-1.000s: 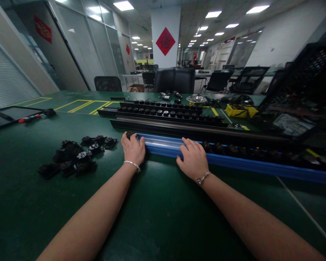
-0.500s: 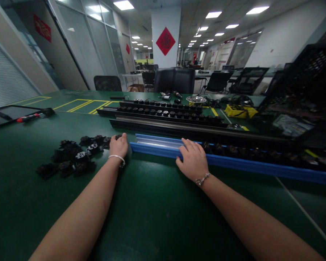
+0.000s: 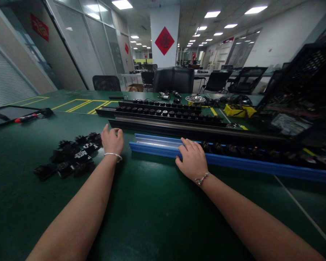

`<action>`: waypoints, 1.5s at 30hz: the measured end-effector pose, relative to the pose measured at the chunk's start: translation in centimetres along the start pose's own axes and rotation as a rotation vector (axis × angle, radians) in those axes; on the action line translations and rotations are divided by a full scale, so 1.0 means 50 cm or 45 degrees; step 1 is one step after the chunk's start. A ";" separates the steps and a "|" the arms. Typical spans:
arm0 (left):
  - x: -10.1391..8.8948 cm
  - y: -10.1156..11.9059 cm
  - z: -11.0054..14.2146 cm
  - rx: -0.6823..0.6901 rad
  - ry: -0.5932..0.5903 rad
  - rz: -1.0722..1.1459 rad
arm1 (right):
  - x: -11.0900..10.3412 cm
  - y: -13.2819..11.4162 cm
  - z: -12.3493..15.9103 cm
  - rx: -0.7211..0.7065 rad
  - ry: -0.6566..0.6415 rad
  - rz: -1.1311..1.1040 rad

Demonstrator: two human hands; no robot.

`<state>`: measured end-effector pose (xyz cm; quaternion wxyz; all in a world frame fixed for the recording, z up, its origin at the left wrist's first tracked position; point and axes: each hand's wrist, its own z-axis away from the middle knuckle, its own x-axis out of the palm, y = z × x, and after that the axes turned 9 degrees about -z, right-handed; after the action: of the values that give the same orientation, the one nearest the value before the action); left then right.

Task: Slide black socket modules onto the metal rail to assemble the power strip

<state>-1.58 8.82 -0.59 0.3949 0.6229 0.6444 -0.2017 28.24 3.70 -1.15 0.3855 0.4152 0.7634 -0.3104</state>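
My right hand (image 3: 192,157) grips the blue rail (image 3: 152,148), with the fingers over its top and the thumb against the near wall. The rail is a long channel, bare at its left end. To the right of the hand, a row of small black parts (image 3: 230,149) sits inside it. My left hand (image 3: 112,141) is above the table left of the rail, at the right edge of a pile of small black parts (image 3: 78,154). Its thumb and fingers are apart, and nothing shows between them. Some of the pile is hidden behind this hand.
Behind the blue rail lie a long black rail (image 3: 163,124) and other black rails carrying small parts (image 3: 163,113). Farther back are a metal bowl (image 3: 195,99) and a yellow bin (image 3: 240,110). A red-handled tool (image 3: 27,118) lies at left on the green table (image 3: 141,210).
My left hand has moved left, away from the rail's end, and its fingers have spread. The dark part seen at its fingertips is out of sight. My right hand stays on the rail.
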 end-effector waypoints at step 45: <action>-0.036 0.220 0.130 0.561 -0.336 -0.105 | -0.070 0.069 -0.020 0.267 -0.030 0.171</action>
<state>10.53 4.37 -0.62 0.3216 0.6355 0.5527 -0.4326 32.17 4.69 1.78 0.3689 0.4995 0.6927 -0.3669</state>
